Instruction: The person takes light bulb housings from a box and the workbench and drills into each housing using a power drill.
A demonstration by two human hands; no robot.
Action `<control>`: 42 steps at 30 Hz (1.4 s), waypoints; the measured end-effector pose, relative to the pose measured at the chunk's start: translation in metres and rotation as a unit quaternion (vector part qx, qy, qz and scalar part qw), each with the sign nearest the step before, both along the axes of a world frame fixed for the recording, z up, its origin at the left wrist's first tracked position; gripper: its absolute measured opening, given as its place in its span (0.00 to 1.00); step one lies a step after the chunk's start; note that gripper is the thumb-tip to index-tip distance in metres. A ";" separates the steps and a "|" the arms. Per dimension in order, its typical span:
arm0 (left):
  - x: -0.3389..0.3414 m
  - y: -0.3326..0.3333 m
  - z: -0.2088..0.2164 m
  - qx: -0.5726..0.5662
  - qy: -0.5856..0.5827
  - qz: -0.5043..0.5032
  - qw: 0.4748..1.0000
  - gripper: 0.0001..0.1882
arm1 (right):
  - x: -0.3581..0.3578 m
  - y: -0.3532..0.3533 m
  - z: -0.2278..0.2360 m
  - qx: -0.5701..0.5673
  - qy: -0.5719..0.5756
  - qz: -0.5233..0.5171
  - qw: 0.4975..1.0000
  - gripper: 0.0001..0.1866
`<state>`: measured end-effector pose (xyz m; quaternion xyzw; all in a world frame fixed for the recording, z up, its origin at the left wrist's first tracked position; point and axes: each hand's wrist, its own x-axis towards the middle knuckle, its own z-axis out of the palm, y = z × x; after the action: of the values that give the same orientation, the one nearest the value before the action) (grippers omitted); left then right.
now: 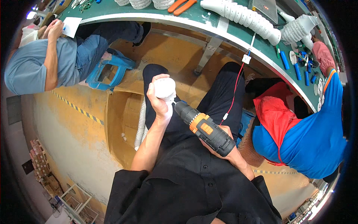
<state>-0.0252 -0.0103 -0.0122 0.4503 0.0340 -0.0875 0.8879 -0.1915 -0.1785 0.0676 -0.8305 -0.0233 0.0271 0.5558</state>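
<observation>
My left hand (158,100) is closed around a round white plastic housing (165,88), held up above my lap. In my right hand (223,140) is a black and orange cordless drill (203,127), gripped below its body. The drill points up and to the left, and its bit meets or nearly meets the lower right side of the housing; I cannot tell if they touch. Most of my right fingers and the drill's handle are hidden beneath the drill body.
A green workbench (156,12) curves across the far side, bearing stacked white housings (238,18), orange-handled pliers (182,6) and blue tools (284,59). A red wire (235,87) hangs near my right knee. A cardboard box (117,123) stands at left. Co-workers sit on both sides.
</observation>
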 end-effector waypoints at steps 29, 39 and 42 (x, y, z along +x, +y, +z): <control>0.102 0.030 0.079 0.137 -0.112 0.010 0.984 0.35 | 0.000 -0.005 -0.002 0.037 0.001 -0.010 0.999 0.10; 0.254 -0.046 0.273 0.667 -0.668 0.083 0.321 0.28 | 0.003 -0.007 -0.005 0.050 -0.029 -0.016 0.998 0.09; 0.287 -0.065 0.265 0.713 -0.682 -0.010 0.160 0.29 | 0.004 -0.008 -0.006 0.061 -0.020 -0.019 0.998 0.10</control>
<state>0.2617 -0.0756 0.2524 0.7656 -0.5424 0.3083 -0.1565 -0.1873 -0.1870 0.0620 -0.7956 -0.0199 -0.0018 0.6055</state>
